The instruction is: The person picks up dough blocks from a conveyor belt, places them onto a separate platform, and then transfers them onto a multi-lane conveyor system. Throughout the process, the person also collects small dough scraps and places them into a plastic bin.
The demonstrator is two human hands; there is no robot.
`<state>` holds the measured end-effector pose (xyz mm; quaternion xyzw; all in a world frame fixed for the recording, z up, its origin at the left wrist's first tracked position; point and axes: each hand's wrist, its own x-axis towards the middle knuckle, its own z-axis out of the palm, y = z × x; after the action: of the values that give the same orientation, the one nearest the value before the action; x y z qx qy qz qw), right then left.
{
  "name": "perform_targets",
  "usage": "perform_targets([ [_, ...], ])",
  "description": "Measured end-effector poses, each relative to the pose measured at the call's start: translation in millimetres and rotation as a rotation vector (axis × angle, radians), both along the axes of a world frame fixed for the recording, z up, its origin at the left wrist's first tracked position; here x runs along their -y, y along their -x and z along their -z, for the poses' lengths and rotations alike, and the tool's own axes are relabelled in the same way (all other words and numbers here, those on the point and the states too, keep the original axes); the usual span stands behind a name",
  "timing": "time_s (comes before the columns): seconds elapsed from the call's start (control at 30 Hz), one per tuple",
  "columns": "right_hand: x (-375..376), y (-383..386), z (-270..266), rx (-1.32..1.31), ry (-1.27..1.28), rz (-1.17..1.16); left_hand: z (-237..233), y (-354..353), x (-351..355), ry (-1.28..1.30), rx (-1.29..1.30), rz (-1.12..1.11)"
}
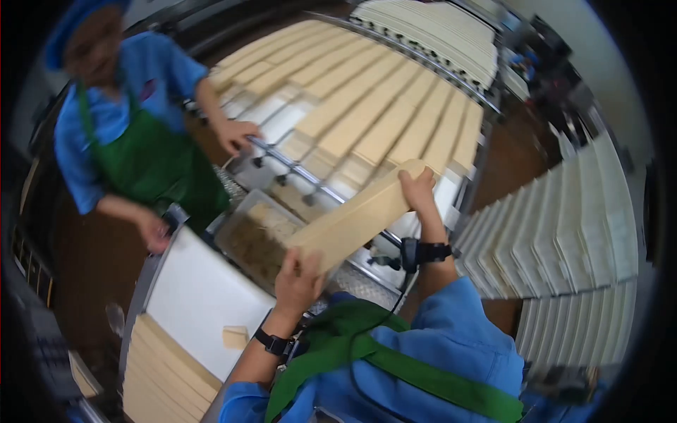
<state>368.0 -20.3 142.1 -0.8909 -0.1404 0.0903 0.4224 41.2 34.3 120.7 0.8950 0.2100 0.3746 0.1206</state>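
My left hand [299, 279] is closed on the near left end of a long pale yellow block [360, 218]. My right hand [419, 187] grips its far right end. The block is held in the air at a slant, above a metal rail and beside a clear bin [257, 236] with pale scraps in it. Behind it, rows of similar long pale strips [381, 106] lie side by side on a white surface. A small pale piece [235, 337] lies on the white board [204, 296] at the lower left.
A co-worker in a green apron [151, 151] stands at the left, one hand on the metal rail [296, 169], the other near the white board's corner. More pale strips [162, 366] lie at the lower left. Stacked white trays [557, 218] stand at the right.
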Motion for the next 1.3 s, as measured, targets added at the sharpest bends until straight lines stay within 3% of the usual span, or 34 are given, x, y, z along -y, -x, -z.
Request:
perform_targets([
  [0.03,23,-19,-19,-0.110,0.018,0.025,2,-21,7,-0.102,0.072,0.121],
  [0.1,62,-53,-36,-0.255,0.057,0.036,-3,-50,18,-0.097,-0.114,0.499],
  [0.13,82,-74,-27,-0.262,0.091,-0.022,-6,-61,24,-0.092,-0.211,0.679],
  [0.2,105,-108,2,-0.261,0.186,-0.140,5,-94,39,-0.132,-0.144,0.879],
  [0.33,113,-142,24,-0.025,0.495,-0.322,6,-137,58,0.004,-0.250,1.100],
  [0.43,106,-150,34,0.090,0.608,-0.187,12,-166,63,-0.052,-0.558,1.202],
  [0.53,106,-150,46,0.287,0.570,-0.102,19,-192,64,0.063,-0.501,1.068],
  [0.57,106,-148,51,0.355,0.547,-0.080,41,-205,68,0.173,-0.424,1.073],
  [0.67,107,-144,61,0.282,0.598,-0.148,31,-228,71,0.214,-0.612,1.088],
  [0.8,108,-138,64,0.289,0.522,-0.156,38,-227,82,-0.216,-0.456,0.967],
  [0.83,108,-138,66,0.285,0.512,-0.159,32,-230,82,-0.305,-0.284,0.928],
  [0.93,108,-142,67,0.222,0.498,-0.173,21,-229,72,-0.297,-0.230,0.988],
  [1.03,109,-140,59,0.166,0.493,-0.175,6,-210,50,-0.152,-0.363,0.982],
  [1.1,104,-136,61,0.169,0.468,-0.164,11,-189,29,-0.063,-0.371,0.811],
  [1.17,89,-111,40,0.229,0.453,-0.289,12,-140,5,0.111,-0.240,0.382],
  [1.3,58,-66,32,0.322,0.341,-0.528,19,-66,-14,0.388,-0.039,-0.074],
])
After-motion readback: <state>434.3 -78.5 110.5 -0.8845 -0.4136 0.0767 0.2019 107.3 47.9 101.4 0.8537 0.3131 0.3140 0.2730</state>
